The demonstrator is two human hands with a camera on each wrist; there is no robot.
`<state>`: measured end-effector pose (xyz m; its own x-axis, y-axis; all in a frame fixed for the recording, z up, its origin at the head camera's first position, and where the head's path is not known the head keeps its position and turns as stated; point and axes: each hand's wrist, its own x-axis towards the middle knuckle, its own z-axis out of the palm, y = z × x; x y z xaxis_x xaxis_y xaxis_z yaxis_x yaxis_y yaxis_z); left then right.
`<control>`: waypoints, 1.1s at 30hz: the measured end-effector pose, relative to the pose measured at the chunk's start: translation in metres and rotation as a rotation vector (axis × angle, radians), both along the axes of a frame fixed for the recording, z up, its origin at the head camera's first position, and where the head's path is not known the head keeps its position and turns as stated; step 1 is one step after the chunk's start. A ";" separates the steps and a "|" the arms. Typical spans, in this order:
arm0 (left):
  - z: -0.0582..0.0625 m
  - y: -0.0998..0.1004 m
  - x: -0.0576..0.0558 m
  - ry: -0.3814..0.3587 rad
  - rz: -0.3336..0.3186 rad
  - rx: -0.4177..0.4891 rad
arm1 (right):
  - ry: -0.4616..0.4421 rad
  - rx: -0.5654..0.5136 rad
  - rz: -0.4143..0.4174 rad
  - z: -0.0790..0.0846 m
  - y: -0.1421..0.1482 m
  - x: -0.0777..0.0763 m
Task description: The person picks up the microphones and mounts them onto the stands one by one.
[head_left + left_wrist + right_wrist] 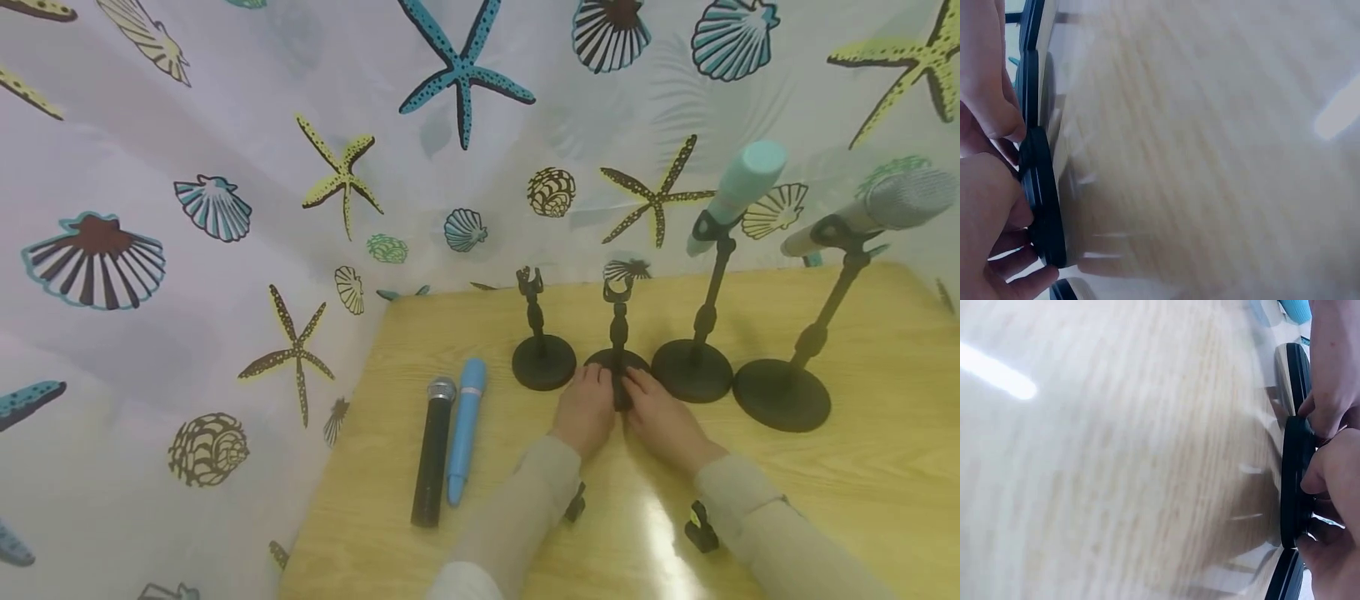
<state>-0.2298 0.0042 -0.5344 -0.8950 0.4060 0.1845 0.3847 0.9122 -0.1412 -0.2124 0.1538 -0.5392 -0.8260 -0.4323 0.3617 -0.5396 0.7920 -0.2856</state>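
Observation:
Both hands are at the round black base of a small desktop microphone stand (618, 321), second from the left, with an unfilled clip on top. My left hand (587, 412) grips the base's near left side. My right hand (667, 417) holds its near right side. In the left wrist view, the left hand's fingers curl at the rim of the dark base (1044, 200). The right wrist view has the right hand (1338, 500) with thumb and fingers on the base (1296, 481). The hands partly hide the base.
Another bare stand (543, 362) is on the left. Rightward, one stand carries a teal microphone (742, 187), another a silver-headed microphone (892, 204). A black microphone (432, 450) and a blue one (467, 429) lie at left. Black clips (701, 527) (575, 504) lie near the forearms.

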 end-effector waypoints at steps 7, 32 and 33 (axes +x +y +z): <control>-0.007 0.003 0.012 0.048 0.000 -0.097 | 0.053 -0.008 -0.003 -0.004 0.000 0.019; 0.016 -0.002 0.074 0.119 -0.088 -0.033 | 0.171 -0.062 -0.068 -0.002 0.001 0.076; 0.017 -0.002 0.077 0.106 -0.090 -0.021 | 0.168 -0.065 -0.067 -0.002 0.002 0.078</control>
